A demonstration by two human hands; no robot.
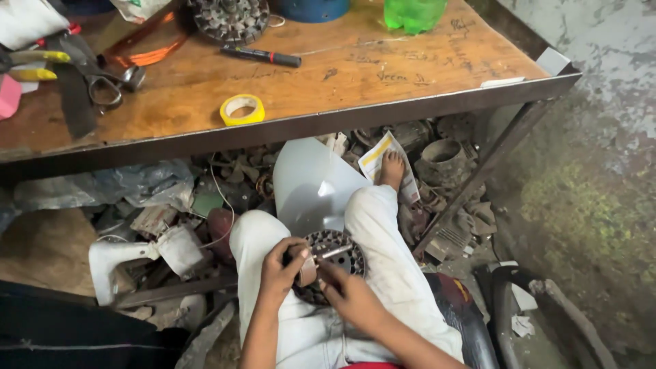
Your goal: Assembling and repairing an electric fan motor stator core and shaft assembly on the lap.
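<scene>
Head view: wooden workbench [383, 75] ahead; round motor stator [333, 263] flat on lap between both hands. Left hand [279, 270] clasps small block [307, 268] at its left rim; right hand [348, 294] pinches metal rod [333, 252], long axis left-right.

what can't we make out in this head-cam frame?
Head view only:
- Small piece in the left hand: mostly covered by its fingers, kind unclear.
- Round slotted metal core on the lap: near part hidden by both hands.
- Right hand grip on the thin metal tool: too small to judge.
- Green bottle and blue container: cut off by the top edge.
- Clutter under the wooden table: shadowed.
</scene>
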